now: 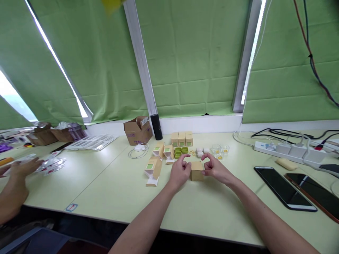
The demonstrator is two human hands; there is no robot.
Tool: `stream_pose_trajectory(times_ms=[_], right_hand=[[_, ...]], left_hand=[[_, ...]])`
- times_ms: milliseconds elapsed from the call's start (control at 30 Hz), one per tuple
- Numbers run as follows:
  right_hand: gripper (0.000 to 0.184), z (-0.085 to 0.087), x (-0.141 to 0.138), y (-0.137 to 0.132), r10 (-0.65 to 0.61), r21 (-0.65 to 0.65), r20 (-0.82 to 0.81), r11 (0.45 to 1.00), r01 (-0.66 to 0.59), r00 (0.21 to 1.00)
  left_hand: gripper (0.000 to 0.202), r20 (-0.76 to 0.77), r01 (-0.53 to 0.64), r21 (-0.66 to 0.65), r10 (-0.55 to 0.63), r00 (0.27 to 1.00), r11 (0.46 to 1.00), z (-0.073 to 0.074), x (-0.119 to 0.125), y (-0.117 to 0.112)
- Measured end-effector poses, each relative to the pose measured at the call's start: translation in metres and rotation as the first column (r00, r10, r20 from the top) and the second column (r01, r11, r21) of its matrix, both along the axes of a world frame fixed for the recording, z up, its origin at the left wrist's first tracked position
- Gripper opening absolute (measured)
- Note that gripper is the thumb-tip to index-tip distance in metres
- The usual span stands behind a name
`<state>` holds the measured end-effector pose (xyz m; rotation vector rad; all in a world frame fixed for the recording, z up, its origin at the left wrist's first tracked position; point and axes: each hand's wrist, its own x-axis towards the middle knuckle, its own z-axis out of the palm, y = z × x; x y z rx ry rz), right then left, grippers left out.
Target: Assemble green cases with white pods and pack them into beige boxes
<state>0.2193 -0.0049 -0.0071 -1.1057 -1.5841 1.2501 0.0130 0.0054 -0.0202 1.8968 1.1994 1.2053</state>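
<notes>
A small tan cardboard box point(197, 171) stands on the pale green table point(111, 176). My left hand point(179, 171) presses against its left side with curled fingers. On the box's right side, my right hand point(215, 167) holds it with thumb and fingers bent. Behind the box lie open boxes with green windows point(153, 168), green plastic parts point(181, 151), small white parts point(200, 152) and clear cups point(219, 150). Three closed tan boxes point(181, 138) stand in a row further back.
Two dark phones point(284, 187) and a white power strip point(288, 150) with cables lie at right. A brown carton point(138, 130) and black cylinder point(156, 127) stand by the window. At far left another person's hand point(18, 169) handles packets point(51, 164) near plastic trays point(91, 141).
</notes>
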Motion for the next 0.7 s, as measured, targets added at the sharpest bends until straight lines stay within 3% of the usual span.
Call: stream_pose_trajectory(times_ms=[100, 267, 433, 700], right_hand=[[0.046, 0.001, -0.0001, 0.0004, -0.036, -0.002, 0.005, 0.999, 0.036, 0.999], [0.04, -0.0019, -0.0004, 0.0033, -0.147, 0.01, 0.061, 0.989, 0.147, 0.987], [0.036, -0.0076, -0.0018, 0.0078, -0.225, 0.035, 0.038, 0.974, 0.224, 0.974], [0.043, -0.001, -0.0047, 0.0026, -0.216, 0.016, 0.033, 0.976, 0.216, 0.976]], left_hand=[[0.018, -0.086, -0.088, 0.008, 0.088, 0.992, 0.996, 0.0002, 0.001, 0.002], [0.019, -0.196, -0.188, 0.057, 0.195, 0.961, 0.981, 0.0032, 0.0021, 0.0021], [0.021, -0.22, -0.199, 0.056, 0.207, 0.953, 0.978, 0.0036, 0.0016, 0.0024], [0.012, -0.17, -0.184, 0.002, 0.182, 0.969, 0.983, -0.001, 0.0008, 0.0033]])
